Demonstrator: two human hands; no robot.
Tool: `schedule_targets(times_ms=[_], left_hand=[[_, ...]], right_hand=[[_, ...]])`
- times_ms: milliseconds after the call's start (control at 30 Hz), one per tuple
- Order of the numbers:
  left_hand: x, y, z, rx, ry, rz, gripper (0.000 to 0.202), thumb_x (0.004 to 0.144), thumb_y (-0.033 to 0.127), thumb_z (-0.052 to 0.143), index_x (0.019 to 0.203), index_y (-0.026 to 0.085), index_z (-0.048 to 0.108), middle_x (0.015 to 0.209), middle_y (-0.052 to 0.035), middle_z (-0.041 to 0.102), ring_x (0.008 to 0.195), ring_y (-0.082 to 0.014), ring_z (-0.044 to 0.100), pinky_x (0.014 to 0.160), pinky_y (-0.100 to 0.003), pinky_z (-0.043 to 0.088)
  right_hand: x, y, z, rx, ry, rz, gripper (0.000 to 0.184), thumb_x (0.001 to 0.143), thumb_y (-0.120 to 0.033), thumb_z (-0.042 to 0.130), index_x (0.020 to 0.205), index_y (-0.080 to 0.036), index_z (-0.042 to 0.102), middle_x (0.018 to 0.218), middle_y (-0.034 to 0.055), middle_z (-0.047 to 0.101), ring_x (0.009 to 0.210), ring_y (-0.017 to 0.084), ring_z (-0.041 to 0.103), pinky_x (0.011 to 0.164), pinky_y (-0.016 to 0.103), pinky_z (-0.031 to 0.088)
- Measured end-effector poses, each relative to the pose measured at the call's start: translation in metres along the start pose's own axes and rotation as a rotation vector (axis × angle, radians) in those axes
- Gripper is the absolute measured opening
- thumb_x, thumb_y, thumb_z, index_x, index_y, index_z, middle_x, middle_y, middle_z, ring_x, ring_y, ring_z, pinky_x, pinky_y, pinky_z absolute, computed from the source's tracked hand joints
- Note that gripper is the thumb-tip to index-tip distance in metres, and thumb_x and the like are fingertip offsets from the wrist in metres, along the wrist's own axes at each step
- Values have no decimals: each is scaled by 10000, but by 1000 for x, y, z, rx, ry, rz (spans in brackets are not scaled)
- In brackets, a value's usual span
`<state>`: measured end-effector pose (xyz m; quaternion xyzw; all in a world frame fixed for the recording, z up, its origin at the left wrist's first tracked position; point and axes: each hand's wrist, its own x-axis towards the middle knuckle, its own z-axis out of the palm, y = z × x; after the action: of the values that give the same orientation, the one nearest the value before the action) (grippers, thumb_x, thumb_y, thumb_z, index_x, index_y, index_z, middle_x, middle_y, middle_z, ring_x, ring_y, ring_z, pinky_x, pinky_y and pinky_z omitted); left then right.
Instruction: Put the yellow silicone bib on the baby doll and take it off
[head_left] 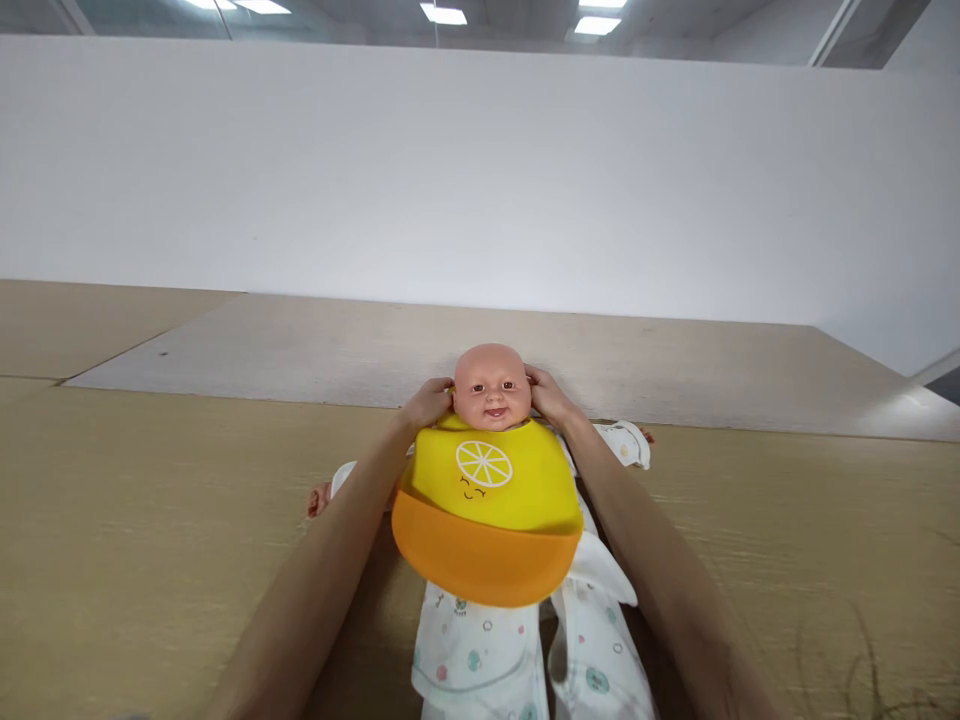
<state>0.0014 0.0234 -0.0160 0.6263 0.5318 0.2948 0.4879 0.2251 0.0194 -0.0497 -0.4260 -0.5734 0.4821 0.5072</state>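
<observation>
A baby doll [491,368] lies on its back with its head away from me, dressed in white clothes [480,650] with a coloured print. On its chest is a yellow bib [427,465] with a white citrus slice and an orange catch pocket [487,555]. My left hand [429,402] is closed beside the doll's head on the left, a bit of the yellow neckband showing at its fingers. On the other side my right hand [551,395] curls in behind the head and neck. Its fingertips, and whatever they hold, are hidden there.
Under the doll is a wood-toned surface [150,520], with a paler grey panel [337,345] beyond its head. A white wall [480,180] rises behind, topped by glass with ceiling lights. The doll's arms stretch out to both sides, partly behind my forearms.
</observation>
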Motion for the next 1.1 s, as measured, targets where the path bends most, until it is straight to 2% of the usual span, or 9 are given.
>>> schedule_targets(times_ms=[100,233,400,600,767,933,1100], left_hand=[[4,-3,4,-11,31,-27,329,636,91,499,894,95,703,484,40,561,411,-95,413,431,-206,294],[2,-1,7,43,38,-132,344,679,56,472,932,90,702,350,88,414,317,-76,298,393,-207,233],[1,2,8,74,58,-196,355,689,21,472,957,81,696,326,91,405,297,-77,328,389,-206,274],[5,-2,9,138,98,-196,339,645,30,510,912,83,713,321,88,389,300,-87,345,385,-214,283],[7,-7,10,140,105,-185,382,649,47,516,969,93,721,326,87,386,313,-93,343,397,-217,287],[7,-10,10,139,91,-177,373,670,68,518,977,105,725,345,75,418,331,-96,361,409,-214,299],[8,-12,9,125,67,-178,339,689,78,511,951,106,724,345,75,400,319,-97,348,392,-217,283]], right_hand=[[1,3,-1,-1,9,20,440,601,-158,457,990,-156,662,869,21,697,818,160,614,822,297,495],[0,1,1,-4,18,34,452,593,-169,472,998,-149,672,965,46,709,890,181,629,841,306,499],[-5,-7,5,46,29,109,430,593,-218,531,983,-130,689,1061,87,706,928,200,649,825,296,518],[-5,-7,7,-35,71,100,378,612,-219,520,926,-131,711,1001,89,720,907,204,652,828,325,525],[-2,1,3,-114,99,77,361,627,-220,493,898,-127,712,970,80,724,886,202,650,810,321,523],[-2,7,-2,-222,102,52,372,638,-233,455,869,-123,725,923,74,726,832,199,638,745,303,511],[-6,2,-2,-335,94,22,364,657,-244,428,830,-120,724,857,62,721,786,180,611,712,272,481]])
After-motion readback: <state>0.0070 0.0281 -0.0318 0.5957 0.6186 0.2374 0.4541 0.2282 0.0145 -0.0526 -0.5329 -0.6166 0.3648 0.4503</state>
